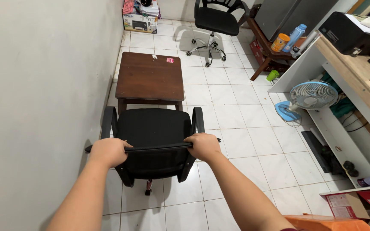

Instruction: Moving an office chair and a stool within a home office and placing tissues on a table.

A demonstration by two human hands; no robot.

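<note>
Presently listed: black office chair (153, 128), at a small brown table (150, 76) by the wall, likely light, rigid-framed and rolling on the tiles, best held along its backrest top, where left hand (108, 152) and right hand (203, 146) are clamped.

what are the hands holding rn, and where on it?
Both hands grip the black office chair by the top edge of its backrest: left hand near the left end, right hand near the right end, fingers curled over the rim.
</note>
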